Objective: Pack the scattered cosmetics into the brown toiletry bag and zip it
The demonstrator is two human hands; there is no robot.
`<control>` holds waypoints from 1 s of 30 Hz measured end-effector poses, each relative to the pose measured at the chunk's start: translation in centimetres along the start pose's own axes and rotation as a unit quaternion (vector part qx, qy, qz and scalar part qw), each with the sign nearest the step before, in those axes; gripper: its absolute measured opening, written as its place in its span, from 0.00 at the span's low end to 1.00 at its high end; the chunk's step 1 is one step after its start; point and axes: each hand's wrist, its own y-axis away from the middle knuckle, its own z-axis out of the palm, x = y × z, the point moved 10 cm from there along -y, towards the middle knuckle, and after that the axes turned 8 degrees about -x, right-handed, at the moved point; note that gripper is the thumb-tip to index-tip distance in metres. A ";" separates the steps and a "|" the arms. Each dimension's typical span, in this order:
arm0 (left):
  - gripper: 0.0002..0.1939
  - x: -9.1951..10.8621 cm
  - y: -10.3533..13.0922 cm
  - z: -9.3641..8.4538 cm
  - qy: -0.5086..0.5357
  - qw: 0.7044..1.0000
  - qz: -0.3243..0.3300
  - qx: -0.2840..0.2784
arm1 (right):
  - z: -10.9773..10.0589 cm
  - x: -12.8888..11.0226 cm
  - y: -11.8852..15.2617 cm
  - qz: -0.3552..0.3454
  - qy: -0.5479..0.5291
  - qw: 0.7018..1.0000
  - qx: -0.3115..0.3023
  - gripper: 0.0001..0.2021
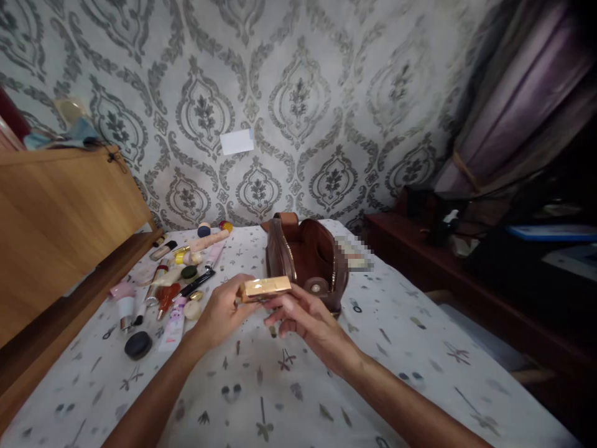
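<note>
Our left hand (224, 313) is gripping one end of a gold case (268, 287), our right hand (311, 318) is holding its other end; just beyond, an open brown bag (278, 252) is standing on the printed cloth (410, 386).

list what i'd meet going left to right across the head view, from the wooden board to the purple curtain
Wooden board → pink-and-white tube → left hand → gold box → open brown bag → purple curtain
</note>
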 end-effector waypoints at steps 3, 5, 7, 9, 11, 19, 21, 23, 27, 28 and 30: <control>0.13 3.5 -0.5 0.1 -0.165 0.979 0.115 0.044 | -0.9 -2.0 1.4 -0.019 0.027 0.999 0.037 0.36; 0.16 5.8 -0.5 0.6 -0.246 0.947 0.191 0.075 | -1.5 -2.9 2.2 -0.026 0.072 0.995 0.062 0.41; 0.15 8.0 -0.5 1.1 -0.312 0.911 0.247 0.105 | -2.0 -3.6 2.9 -0.034 0.118 0.989 0.080 0.43; 0.13 9.8 -0.5 1.5 -0.359 0.881 0.281 0.125 | -2.3 -4.1 3.4 -0.038 0.154 0.983 0.090 0.46; 0.11 11.1 -0.8 1.8 -0.382 0.865 0.297 0.130 | -2.5 -4.4 3.8 -0.030 0.196 0.975 0.100 0.51; 0.06 11.9 -1.3 2.8 -0.409 0.848 0.310 0.132 | -2.9 -6.1 5.4 -0.054 0.457 0.871 0.171 0.47; 0.07 11.8 -1.2 3.0 -0.411 0.846 0.312 0.136 | -3.0 -6.2 5.6 -0.059 0.485 0.855 0.177 0.44; 0.07 11.9 -1.1 3.1 -0.411 0.844 0.316 0.138 | -3.0 -6.4 5.9 -0.069 0.505 0.841 0.179 0.41; 0.06 11.8 -1.2 3.4 -0.407 0.846 0.319 0.133 | -3.0 -7.0 6.4 -0.085 0.528 0.827 0.175 0.38; 0.06 11.7 -1.2 3.5 -0.404 0.847 0.318 0.132 | -3.0 -7.2 6.5 -0.087 0.526 0.827 0.176 0.37; 0.06 11.6 -1.4 3.6 -0.398 0.852 0.314 0.129 | -3.3 -7.4 6.7 -0.088 0.509 0.838 0.178 0.37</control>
